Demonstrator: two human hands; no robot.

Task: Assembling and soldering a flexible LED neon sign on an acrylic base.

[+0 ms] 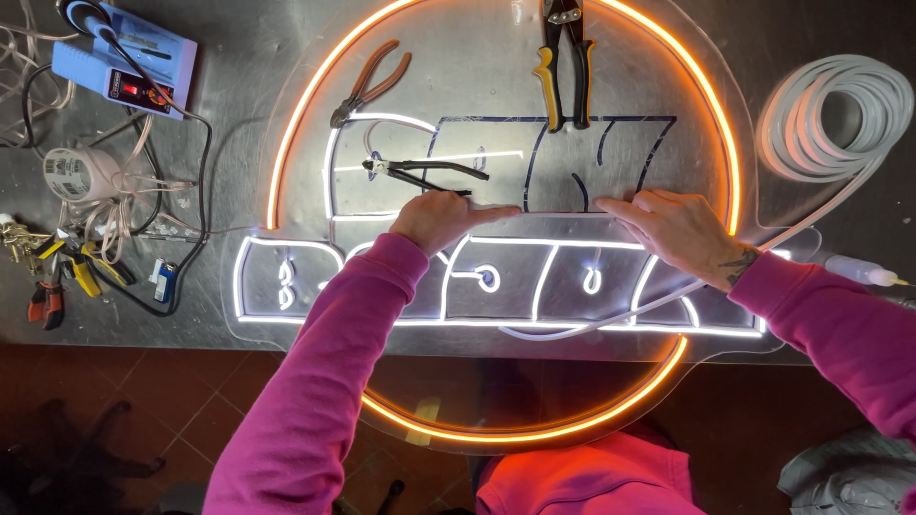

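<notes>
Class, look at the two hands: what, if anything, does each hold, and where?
Neither grips anything: left hand and right hand press flat on the neon sign.

A scuffed grey metal bench (239, 57) fills the view from nine to three o'clock; toward six, dim reddish floor tiles (172, 401), possibly terracotta.
</notes>
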